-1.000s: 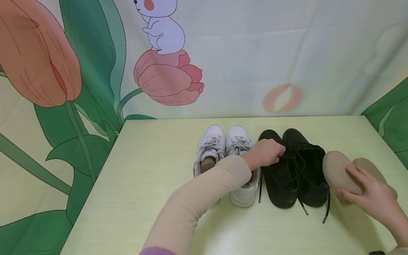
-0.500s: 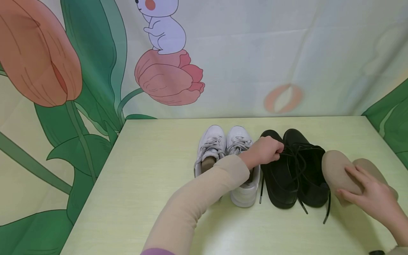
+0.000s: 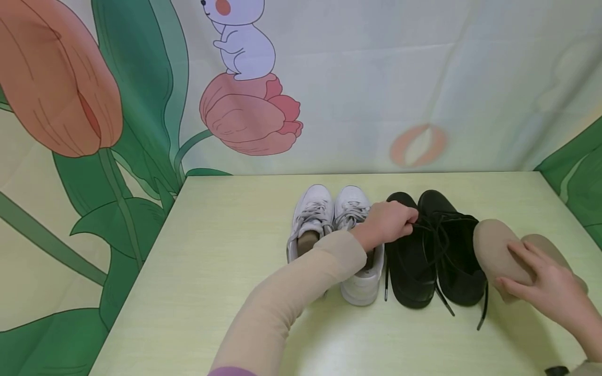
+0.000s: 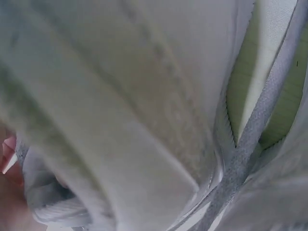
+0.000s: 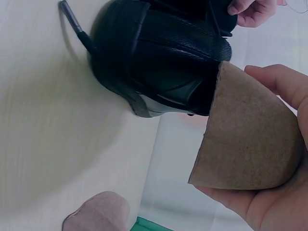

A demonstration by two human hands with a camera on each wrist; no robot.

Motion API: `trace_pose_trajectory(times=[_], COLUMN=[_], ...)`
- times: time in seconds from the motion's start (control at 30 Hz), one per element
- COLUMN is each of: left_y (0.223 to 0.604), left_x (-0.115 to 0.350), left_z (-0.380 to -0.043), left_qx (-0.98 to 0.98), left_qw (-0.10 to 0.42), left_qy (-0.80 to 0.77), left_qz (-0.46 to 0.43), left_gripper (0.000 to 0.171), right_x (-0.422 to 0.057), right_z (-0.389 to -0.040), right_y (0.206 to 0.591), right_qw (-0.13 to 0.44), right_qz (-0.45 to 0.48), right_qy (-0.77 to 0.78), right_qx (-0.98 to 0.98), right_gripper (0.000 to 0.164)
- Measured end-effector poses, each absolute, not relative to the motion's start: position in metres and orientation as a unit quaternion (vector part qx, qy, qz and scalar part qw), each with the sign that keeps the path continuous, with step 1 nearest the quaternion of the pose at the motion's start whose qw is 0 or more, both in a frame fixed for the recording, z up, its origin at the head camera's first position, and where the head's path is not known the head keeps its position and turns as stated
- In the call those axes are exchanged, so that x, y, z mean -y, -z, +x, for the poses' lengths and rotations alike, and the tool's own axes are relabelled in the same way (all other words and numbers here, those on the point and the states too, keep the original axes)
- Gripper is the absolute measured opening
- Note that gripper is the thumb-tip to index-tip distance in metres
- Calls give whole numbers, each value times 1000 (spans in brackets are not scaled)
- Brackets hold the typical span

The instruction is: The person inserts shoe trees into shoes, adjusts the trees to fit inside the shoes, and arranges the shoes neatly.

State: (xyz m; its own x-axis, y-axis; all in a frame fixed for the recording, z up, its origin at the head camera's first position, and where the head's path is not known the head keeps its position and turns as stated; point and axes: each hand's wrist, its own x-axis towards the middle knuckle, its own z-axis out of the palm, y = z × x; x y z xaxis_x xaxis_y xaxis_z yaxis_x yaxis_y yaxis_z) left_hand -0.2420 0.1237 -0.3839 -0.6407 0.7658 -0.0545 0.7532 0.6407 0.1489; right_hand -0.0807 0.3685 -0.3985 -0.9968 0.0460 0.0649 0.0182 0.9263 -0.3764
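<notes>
In the head view my left hand (image 3: 390,222), its fingers curled, pinches the upper front of the left black lace-up shoe (image 3: 411,284), around the tongue. Beside it stands the right black shoe (image 3: 458,261), laces trailing. My right hand (image 3: 552,287) holds a beige molded shoe insert (image 3: 500,250) between thumb and fingers, next to this right shoe's opening. In the right wrist view the insert (image 5: 250,130) looks like rough brown pulp board, and its straight edge overlaps the black shoe (image 5: 178,57). A second insert (image 3: 550,248) lies behind it, partly hidden.
Left of the black shoes is a pair of white sneakers (image 3: 315,206), partly covered by my left sleeve (image 3: 291,292); a brown insert (image 3: 307,241) shows in the left one. The pale table (image 3: 226,250) ends at a cartoon-printed backdrop (image 3: 348,104).
My left hand has shifted very slightly left, and the left black shoe's heel has swung a little left. The insert in my right hand has come slightly closer to the right black shoe.
</notes>
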Motion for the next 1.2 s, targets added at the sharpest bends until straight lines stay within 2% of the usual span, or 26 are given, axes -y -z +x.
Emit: trace_pose_trajectory(times=[0.2,0.7,1.2], left_y=[384,387,388], left_x=[-122,-119,-120], left_z=[-239,-242,-242], left_qx=[-907,-896,-901], left_qw=[39,56,50], left_qy=[-48,-100,-110], left_qz=[417,428,417], left_gripper=[16,13,14], right_x=[-367,-353,-330], right_z=[-83,-88,-90], right_y=[392,380,364], right_qw=[24,-1,-70], right_qz=[-17,2,21], right_qy=[-187,-193,-236], right_qx=[982,981,969], right_gripper=[81,80,79])
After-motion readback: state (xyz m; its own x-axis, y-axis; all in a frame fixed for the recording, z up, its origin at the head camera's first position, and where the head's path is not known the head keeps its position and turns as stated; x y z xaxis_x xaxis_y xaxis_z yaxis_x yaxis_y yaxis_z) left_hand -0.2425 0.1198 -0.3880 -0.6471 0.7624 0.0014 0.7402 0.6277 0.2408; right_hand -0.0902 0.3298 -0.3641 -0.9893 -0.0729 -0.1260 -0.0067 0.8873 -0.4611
